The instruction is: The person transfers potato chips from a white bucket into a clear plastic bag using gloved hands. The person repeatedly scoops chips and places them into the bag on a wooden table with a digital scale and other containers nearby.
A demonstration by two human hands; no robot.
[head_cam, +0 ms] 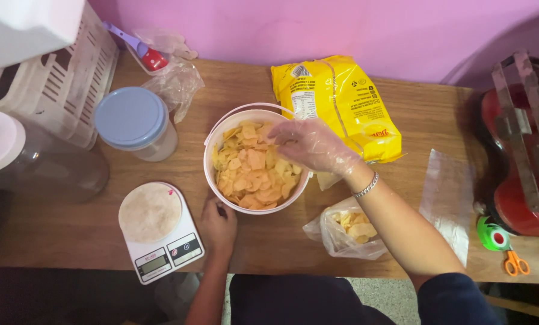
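A white bucket (211,157) full of yellow chips (251,174) stands in the middle of the wooden table. My right hand (310,144), in a thin clear glove, reaches over the bucket's right rim with its fingers down among the chips. Whether it grips any I cannot tell. My left hand (218,227) rests as a fist on the table just in front of the bucket, with something small and dark in it. A small clear bag (346,232) partly filled with chips lies under my right forearm.
A big yellow chip bag (341,105) lies behind the bucket. A white kitchen scale (159,232) sits front left, a blue-lidded tub (134,120) and clear jar (38,159) farther left. Empty plastic bags (450,201), a red machine (519,156), and orange scissors (514,263) are at right.
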